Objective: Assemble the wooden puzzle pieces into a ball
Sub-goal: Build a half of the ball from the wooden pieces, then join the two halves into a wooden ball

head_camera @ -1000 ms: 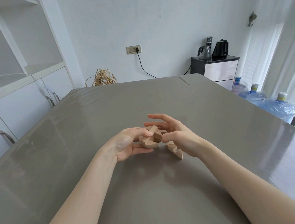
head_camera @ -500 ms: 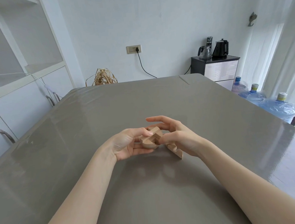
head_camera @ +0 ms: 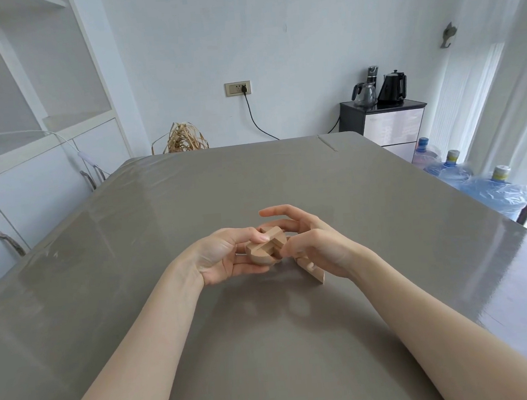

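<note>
A partly built ball of light wooden puzzle pieces (head_camera: 267, 247) is held just above the grey table (head_camera: 267, 341), between both hands. My left hand (head_camera: 222, 255) cups it from the left, thumb on top and fingers underneath. My right hand (head_camera: 309, 243) grips its right side with thumb and bent fingers, the index finger stretched out behind it. A loose notched wooden piece (head_camera: 313, 268) lies on the table under my right palm, partly hidden by it.
White cabinets and shelves (head_camera: 31, 155) run along the table's left side. Beyond the far right corner stands a dark cabinet (head_camera: 385, 127) with two kettles. Blue water bottles (head_camera: 491, 191) stand on the floor at the right. A bundle of straw (head_camera: 185, 139) shows behind the far edge.
The held pieces have turned between my hands and sit closer together. My left thumb has come over the top. The loose piece on the table has not moved.
</note>
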Motion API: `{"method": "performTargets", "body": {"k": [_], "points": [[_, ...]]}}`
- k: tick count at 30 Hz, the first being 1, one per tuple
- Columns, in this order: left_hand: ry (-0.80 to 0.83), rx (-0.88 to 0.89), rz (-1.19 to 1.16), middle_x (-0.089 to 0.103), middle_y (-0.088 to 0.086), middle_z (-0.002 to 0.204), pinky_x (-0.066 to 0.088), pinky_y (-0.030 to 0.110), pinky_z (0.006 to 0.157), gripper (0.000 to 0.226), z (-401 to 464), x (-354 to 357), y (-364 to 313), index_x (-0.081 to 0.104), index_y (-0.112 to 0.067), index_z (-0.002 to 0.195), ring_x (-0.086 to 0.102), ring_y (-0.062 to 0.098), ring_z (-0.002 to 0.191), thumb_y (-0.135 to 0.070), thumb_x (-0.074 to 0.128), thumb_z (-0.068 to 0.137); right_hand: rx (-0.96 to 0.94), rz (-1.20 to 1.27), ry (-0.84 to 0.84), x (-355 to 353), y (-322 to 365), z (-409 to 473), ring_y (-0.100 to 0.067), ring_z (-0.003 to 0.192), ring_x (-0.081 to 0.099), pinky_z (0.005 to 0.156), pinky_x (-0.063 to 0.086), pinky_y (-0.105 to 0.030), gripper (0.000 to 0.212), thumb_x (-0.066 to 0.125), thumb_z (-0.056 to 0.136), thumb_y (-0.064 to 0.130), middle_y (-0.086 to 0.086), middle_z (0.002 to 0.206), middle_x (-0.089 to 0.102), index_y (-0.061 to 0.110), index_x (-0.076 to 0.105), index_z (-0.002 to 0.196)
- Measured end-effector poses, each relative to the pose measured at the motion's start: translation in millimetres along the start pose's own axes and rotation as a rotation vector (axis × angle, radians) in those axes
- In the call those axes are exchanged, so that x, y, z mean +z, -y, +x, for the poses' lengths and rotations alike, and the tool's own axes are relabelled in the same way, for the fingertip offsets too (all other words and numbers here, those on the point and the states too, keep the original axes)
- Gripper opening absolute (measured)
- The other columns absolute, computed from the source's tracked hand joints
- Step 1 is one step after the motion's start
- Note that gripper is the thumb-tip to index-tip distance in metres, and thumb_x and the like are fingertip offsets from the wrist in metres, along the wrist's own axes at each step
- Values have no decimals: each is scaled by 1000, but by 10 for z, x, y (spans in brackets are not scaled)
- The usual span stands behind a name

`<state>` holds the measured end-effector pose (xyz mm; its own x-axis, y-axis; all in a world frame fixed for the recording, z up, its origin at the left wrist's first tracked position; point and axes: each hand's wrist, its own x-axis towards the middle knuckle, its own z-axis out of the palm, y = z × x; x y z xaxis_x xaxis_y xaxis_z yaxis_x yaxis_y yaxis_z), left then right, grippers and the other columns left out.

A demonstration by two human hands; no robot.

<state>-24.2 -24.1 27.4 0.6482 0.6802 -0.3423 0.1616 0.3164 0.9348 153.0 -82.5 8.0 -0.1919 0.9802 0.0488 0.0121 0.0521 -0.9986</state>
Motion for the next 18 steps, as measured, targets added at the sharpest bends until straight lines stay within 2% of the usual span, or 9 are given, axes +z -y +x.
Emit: {"method": "performTargets", "body": {"k": [3,6,10,15,18], "points": [[-60,20,38,71,12,82,59,27,61,41,-9,-11,-25,69,-9,100,71,19,69,-17,66,60,-22,-41,-14,24,-6,19,-21,98,62,87,48,-35,67,58,62,-2,-4,120,64,20,54,126],[-141,58,40,71,12,84,58,26,60,34,-16,-59,-50,69,-9,102,71,17,68,-12,69,67,-56,-156,-76,46,-3,35,-12,117,54,104,35,-33,68,63,61,7,4,123,64,28,55,125],[-276,121,-76,72,10,75,60,27,61,13,-23,-127,-82,68,-7,95,71,19,64,-6,61,84,-73,-232,-167,87,0,36,-4,115,53,99,34,-20,60,62,62,12,10,116,65,29,57,120],[-407,192,-204,72,8,66,59,26,56,6,-24,-189,-109,67,-6,86,71,19,59,-3,63,83,-91,-395,-209,146,-13,112,-7,112,55,101,34,-23,50,63,76,-3,8,114,66,28,57,114],[-466,220,-268,70,10,71,59,26,57,5,-23,-217,-116,65,-5,86,70,20,63,-2,63,83,-85,-480,-189,213,-14,192,-9,110,56,97,36,-19,45,63,80,0,7,114,67,25,59,117]]}}
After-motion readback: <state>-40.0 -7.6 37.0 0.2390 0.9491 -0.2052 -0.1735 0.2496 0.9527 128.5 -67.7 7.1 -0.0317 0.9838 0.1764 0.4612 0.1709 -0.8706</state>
